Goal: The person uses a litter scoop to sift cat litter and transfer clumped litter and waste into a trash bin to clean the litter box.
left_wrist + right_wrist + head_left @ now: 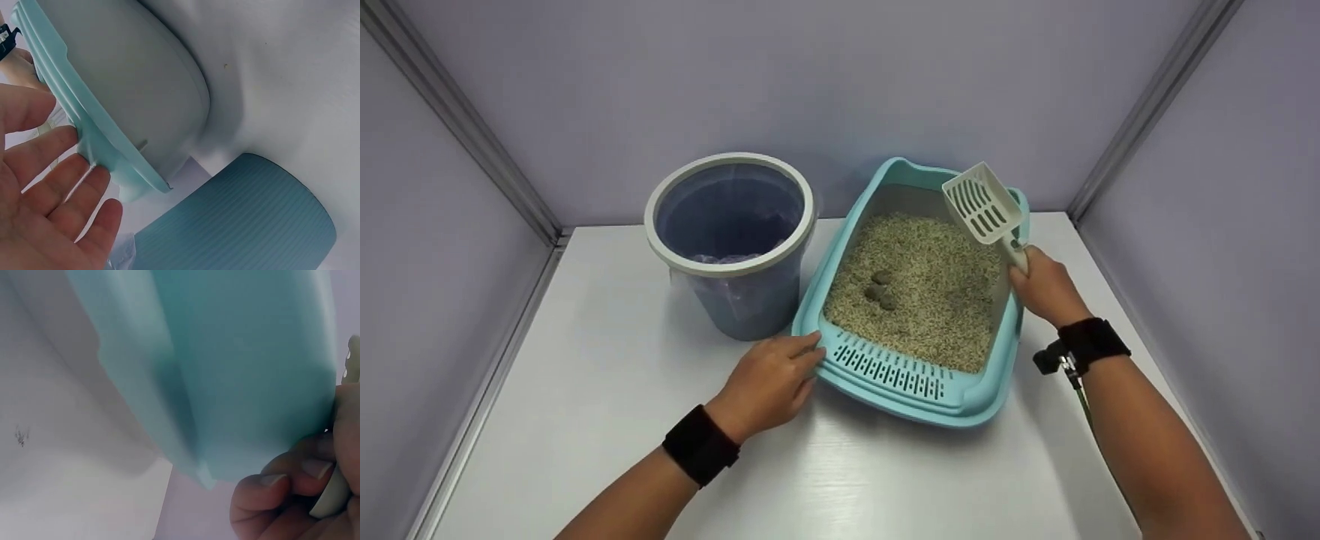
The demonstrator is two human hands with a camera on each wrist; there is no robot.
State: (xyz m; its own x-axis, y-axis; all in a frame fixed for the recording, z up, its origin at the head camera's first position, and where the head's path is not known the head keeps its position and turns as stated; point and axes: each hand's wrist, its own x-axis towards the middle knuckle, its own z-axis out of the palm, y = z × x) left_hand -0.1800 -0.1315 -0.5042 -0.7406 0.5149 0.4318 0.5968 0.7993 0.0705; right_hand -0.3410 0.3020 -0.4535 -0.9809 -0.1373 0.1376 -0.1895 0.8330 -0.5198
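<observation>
My right hand (1048, 286) grips the handle of a white slotted litter scoop (982, 204), its head raised over the far right part of a light blue litter box (1005, 375). In the right wrist view the fingers (261, 495) curl around the pale handle beside the box's outer wall. My left hand (772, 382) touches the front left corner of the box rim, its fingers fairly straight in the left wrist view. Tan granular litter (922, 277) fills the box. Several dark clumps (880, 289) lie on it, left of the middle.
Just left of the box stands a blue-grey trash bin (750, 307) with a white rim and a clear liner bag inside. Both stand on a white table (607, 360). Pale walls (840, 82) enclose the back and both sides.
</observation>
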